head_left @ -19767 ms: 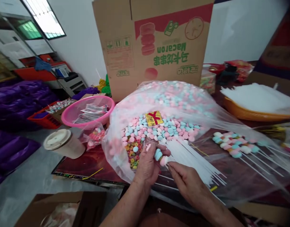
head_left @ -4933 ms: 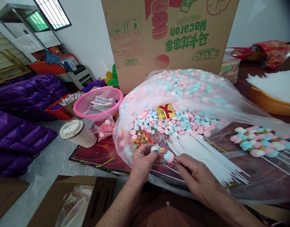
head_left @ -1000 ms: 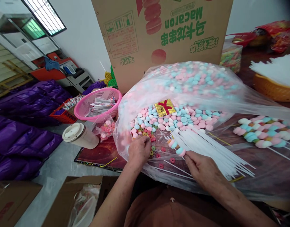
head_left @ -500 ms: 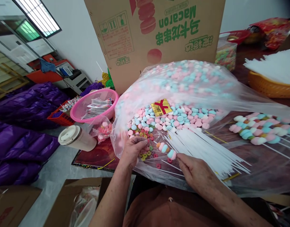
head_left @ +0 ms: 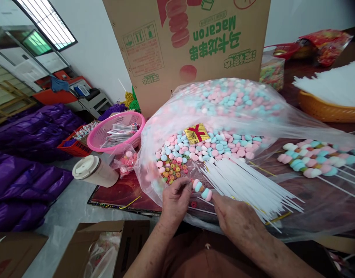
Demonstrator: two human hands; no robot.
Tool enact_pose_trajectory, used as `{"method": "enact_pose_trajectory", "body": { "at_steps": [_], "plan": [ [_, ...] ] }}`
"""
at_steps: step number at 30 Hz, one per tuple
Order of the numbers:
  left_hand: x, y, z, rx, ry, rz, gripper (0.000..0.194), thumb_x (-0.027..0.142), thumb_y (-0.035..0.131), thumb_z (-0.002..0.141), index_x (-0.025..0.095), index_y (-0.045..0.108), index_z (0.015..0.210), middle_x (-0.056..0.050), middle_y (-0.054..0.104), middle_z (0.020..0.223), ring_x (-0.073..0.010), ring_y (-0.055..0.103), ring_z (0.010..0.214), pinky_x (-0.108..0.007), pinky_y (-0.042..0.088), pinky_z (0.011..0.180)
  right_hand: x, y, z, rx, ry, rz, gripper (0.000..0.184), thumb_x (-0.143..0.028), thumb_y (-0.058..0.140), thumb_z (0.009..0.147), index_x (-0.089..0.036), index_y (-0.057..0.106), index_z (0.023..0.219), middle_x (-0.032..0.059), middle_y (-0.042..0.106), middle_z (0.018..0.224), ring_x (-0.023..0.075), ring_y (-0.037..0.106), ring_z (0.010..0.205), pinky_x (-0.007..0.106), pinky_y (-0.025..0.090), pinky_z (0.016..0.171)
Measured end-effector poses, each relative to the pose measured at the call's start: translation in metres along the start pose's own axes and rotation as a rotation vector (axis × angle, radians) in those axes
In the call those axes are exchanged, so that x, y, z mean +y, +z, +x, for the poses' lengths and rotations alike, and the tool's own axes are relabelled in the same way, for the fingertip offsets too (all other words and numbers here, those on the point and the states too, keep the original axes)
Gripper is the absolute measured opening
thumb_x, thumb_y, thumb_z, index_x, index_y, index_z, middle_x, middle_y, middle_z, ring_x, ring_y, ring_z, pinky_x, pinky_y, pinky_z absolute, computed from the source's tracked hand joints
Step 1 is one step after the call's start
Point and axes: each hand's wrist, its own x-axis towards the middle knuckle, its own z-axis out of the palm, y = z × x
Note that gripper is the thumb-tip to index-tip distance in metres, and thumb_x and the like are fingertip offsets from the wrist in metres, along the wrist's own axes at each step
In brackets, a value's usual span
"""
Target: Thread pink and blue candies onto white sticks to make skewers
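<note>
Right hand: the right hand point(head_left: 235, 218) is pinched shut on the candy skewer point(head_left: 202, 190), gripping just below the lowest candy, at the front edge of the counter point(head_left: 116, 193).
Left hand: the left hand point(head_left: 175, 199) has its fingertips drawn together at the skewer's tip, seemingly on a small ring candy; what it pinches is too small to tell for sure.
Candy skewer: held between both hands over the mouth of the plastic bag point(head_left: 154, 154), tilted, carrying pink and blue puffs with an orange ring between.
Handling: likely very light; the stick looks thin and bendy, the puffs soft and easily squashed, so the bare stick just under the candies seems the best place to grip.
Loose candies: pink and blue puffs point(head_left: 212, 144) and coloured rings point(head_left: 173, 172) lie inside the bag, just beyond the hands.
White sticks: a fan of bare sticks point(head_left: 247, 185) lies right of the hands.
Finished skewers: a row point(head_left: 313, 158) lies toward the right edge.
Left side: a lidded cup point(head_left: 92, 172) and pink basket point(head_left: 113, 129) stand near the left edge.
Behind: a cardboard box point(head_left: 189, 42) stands upright behind the bag.
</note>
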Motion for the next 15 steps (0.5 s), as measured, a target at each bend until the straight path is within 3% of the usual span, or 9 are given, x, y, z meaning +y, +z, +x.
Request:
{"method": "enact_pose_trajectory", "body": {
  "at_steps": [4, 7, 9, 13, 15],
  "plan": [
    [-0.002, -0.014, 0.008, 0.151, -0.126, -0.119, 0.018, 0.030, 0.063, 0.068, 0.014, 0.060, 0.077, 0.002, 0.060, 0.062, -0.0095, 0.054, 0.052, -0.022, 0.046, 0.053, 0.018, -0.001, 0.002, 0.047, -0.002, 0.045, 0.024, -0.017, 0.036, 0.085, -0.020, 0.059, 0.076, 0.0034, 0.065, 0.067, 0.0165, 0.059, 0.058, 0.026, 0.025, 0.050],
    [0.003, -0.019, 0.012, 0.239, -0.104, -0.030, 0.015, 0.027, 0.062, 0.066, 0.015, 0.060, 0.074, 0.003, 0.057, 0.059, -0.0087, 0.052, 0.049, -0.021, 0.044, 0.052, 0.038, -0.003, 0.005, 0.161, 0.053, 0.107, 0.029, -0.030, 0.034, 0.086, -0.021, 0.059, 0.073, 0.0012, 0.059, 0.055, 0.0149, 0.051, 0.049, 0.025, 0.026, 0.048],
    [0.007, -0.013, 0.007, 0.072, -0.054, 0.138, 0.009, 0.023, 0.059, 0.068, 0.016, 0.062, 0.072, 0.002, 0.059, 0.061, -0.0103, 0.054, 0.056, -0.021, 0.044, 0.056, 0.046, -0.006, 0.007, 0.232, 0.068, 0.191, 0.031, -0.036, 0.034, 0.086, -0.022, 0.061, 0.077, -0.0006, 0.055, 0.051, 0.0136, 0.046, 0.045, 0.024, 0.027, 0.047],
    [0.013, 0.007, -0.008, -0.417, 0.053, 0.520, 0.016, 0.021, 0.051, 0.075, 0.021, 0.067, 0.077, 0.000, 0.066, 0.071, -0.0140, 0.058, 0.068, -0.023, 0.045, 0.066, 0.050, -0.011, 0.006, 0.323, 0.040, 0.297, 0.033, -0.039, 0.035, 0.086, -0.022, 0.063, 0.079, -0.0018, 0.052, 0.050, 0.0124, 0.042, 0.044, 0.023, 0.029, 0.047],
    [0.015, 0.010, -0.006, -0.442, 0.077, 0.646, 0.020, 0.023, 0.049, 0.078, 0.023, 0.068, 0.085, 0.000, 0.068, 0.080, -0.0151, 0.059, 0.076, -0.024, 0.045, 0.071, 0.050, -0.013, 0.005, 0.349, 0.048, 0.303, 0.033, -0.039, 0.036, 0.085, -0.022, 0.063, 0.080, -0.0022, 0.051, 0.049, 0.0123, 0.041, 0.044, 0.022, 0.030, 0.046]
  ]
}}
